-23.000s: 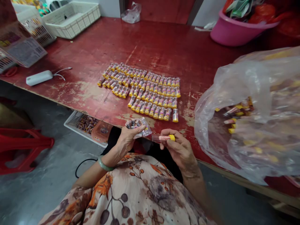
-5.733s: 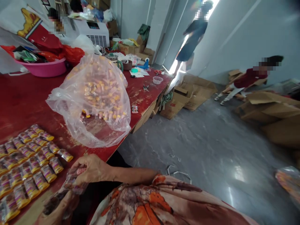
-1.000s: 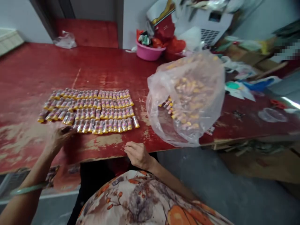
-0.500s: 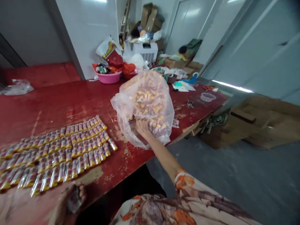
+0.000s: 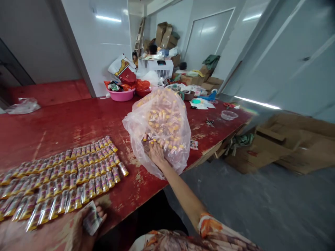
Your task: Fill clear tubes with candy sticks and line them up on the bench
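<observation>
My right hand [image 5: 156, 154] reaches into the mouth of a big translucent plastic bag [image 5: 133, 125]. Its fingers are stretched out against the small yellow-ended packs [image 5: 163, 120] heaped inside; the fingertips are partly lost among them. At the lower left, my left hand [image 5: 78, 223] is at the table's front edge, fingers curled round a small flat printed packet [image 5: 92, 219] that looks like clear film; its exact kind is unclear. Just beyond this hand, similar clear-wrapped packs [image 5: 70, 188] with yellow ends lie side by side in several slanting rows.
The worn red table [image 5: 86, 120] carries a pink basin [image 5: 121, 94] of bags, a clear bowl [image 5: 229, 115], red-handled scissors [image 5: 229, 104] and a small printed card [image 5: 194, 144]. Cardboard boxes [image 5: 300, 139] lie on the floor at right. Other people are partly visible at the back.
My right hand's fingers have straightened inside the bag. My left hand has turned and loosened, so more of the printed packet shows. The view has tipped slightly upward.
</observation>
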`<move>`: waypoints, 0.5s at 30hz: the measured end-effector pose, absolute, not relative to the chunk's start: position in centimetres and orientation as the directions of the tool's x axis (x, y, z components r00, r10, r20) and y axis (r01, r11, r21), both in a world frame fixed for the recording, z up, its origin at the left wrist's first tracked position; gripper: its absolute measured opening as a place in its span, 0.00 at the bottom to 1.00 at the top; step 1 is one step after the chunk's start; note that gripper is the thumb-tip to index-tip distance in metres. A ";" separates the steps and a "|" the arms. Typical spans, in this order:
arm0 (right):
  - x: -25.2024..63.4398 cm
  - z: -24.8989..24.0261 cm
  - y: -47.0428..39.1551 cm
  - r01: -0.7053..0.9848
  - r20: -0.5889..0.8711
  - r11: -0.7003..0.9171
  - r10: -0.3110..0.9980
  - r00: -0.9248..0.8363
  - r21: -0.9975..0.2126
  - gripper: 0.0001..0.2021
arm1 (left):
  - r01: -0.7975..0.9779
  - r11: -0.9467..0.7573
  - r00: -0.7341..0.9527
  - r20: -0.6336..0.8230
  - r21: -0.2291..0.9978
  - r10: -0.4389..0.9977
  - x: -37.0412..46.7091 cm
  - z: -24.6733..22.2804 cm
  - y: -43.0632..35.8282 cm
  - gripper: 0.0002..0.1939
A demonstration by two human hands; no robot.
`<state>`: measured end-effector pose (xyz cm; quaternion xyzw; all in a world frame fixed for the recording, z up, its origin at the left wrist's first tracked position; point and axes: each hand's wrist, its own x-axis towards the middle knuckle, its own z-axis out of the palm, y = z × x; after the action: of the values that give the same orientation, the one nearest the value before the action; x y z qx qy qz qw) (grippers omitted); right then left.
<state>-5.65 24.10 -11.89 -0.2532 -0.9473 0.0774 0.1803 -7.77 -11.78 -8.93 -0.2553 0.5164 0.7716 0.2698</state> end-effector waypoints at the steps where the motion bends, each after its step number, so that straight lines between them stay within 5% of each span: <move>1: -5.5 -11.9 24.1 0.442 0.303 0.858 0.508 -0.807 -0.262 0.24 | -0.686 -0.339 -0.715 -0.683 0.643 0.150 -7.7 -8.7 -11.8 0.07; 8: -5.8 -11.5 24.5 0.309 0.388 0.772 0.569 -0.725 -0.556 0.24 | -0.650 -0.320 -0.756 -0.631 0.690 0.174 -7.1 -9.0 -11.1 0.11; 15: -2.7 -9.6 22.7 -0.039 0.298 0.424 0.565 -0.769 -0.905 0.14 | -0.581 -0.347 -0.810 -0.486 0.736 0.328 -4.6 -7.1 -9.7 0.14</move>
<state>-2.67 22.74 -9.64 -0.1664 -0.7901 0.5102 0.2963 -4.62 -9.67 -7.08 -0.1273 0.4980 0.8106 0.2804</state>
